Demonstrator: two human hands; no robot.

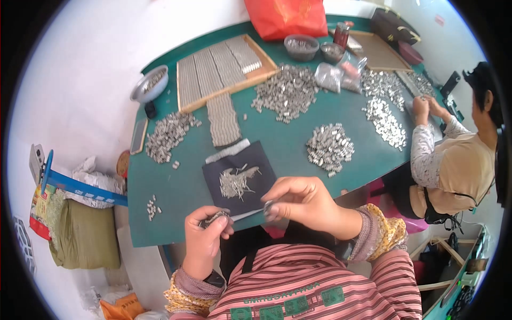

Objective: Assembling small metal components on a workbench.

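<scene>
My left hand [201, 242] is closed round a short dark metal piece [216, 217] that looks like joined links, its end showing between thumb and fingers. To its right, my right hand [304, 205] pinches a small metal piece [268, 207] between thumb and forefinger; its exact kind is too small to tell. The two hands are apart, above the near table edge. Just beyond them a dark cloth [213, 176] lies on the table, with a heap of thin metal pins [237, 184] on it. A strip of joined metal links [223, 120] lies behind the cloth.
Loose metal link piles [330, 149] spread over the green table [288, 146]. A wooden tray [229, 92] holds linked strips at the back, near a red bag [288, 18] and bowls [301, 48]. At right, a co-worker [453, 160] handles a strip.
</scene>
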